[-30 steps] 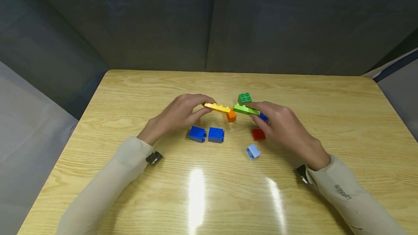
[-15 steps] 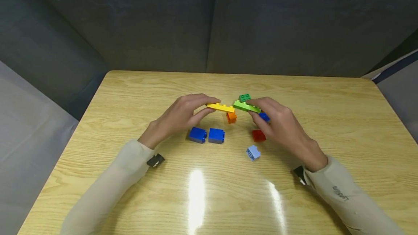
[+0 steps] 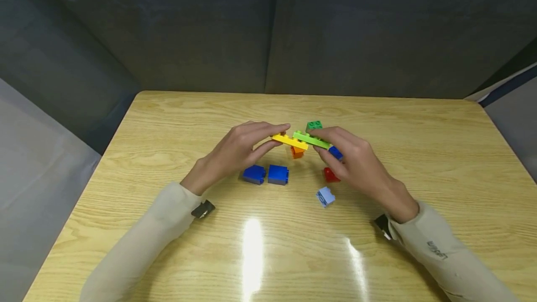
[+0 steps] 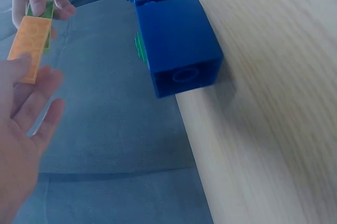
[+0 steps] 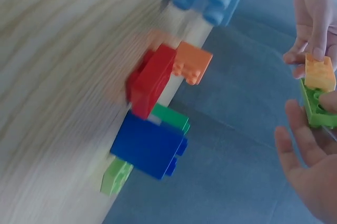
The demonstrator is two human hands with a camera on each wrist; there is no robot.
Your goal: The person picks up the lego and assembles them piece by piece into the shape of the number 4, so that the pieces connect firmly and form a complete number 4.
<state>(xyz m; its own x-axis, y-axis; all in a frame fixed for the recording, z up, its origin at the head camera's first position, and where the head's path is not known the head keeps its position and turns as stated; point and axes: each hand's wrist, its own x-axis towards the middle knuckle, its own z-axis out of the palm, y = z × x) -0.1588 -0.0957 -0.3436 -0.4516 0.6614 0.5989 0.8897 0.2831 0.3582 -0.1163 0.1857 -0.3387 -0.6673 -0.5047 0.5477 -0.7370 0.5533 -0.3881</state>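
Note:
A long yellow building brick is pinched between the thumb and fingers of my left hand, above the table. My right hand grips a long light green brick, studs upward. The bricks' near ends overlap in the head view, yellow in front; in the right wrist view the yellow brick covers one end of the green brick. Whether they are pressed together I cannot tell. Just below them on the table is an orange brick. My right fingers partly hide a dark green brick.
Two blue bricks lie side by side left of centre. Near my right hand are a red brick, another blue brick and a pale blue brick. The right wrist view shows another light green brick on the table.
The left hand has moved right with the yellow brick, and the right hand slightly left with the light green one. The gap between the bricks has closed into an overlap.

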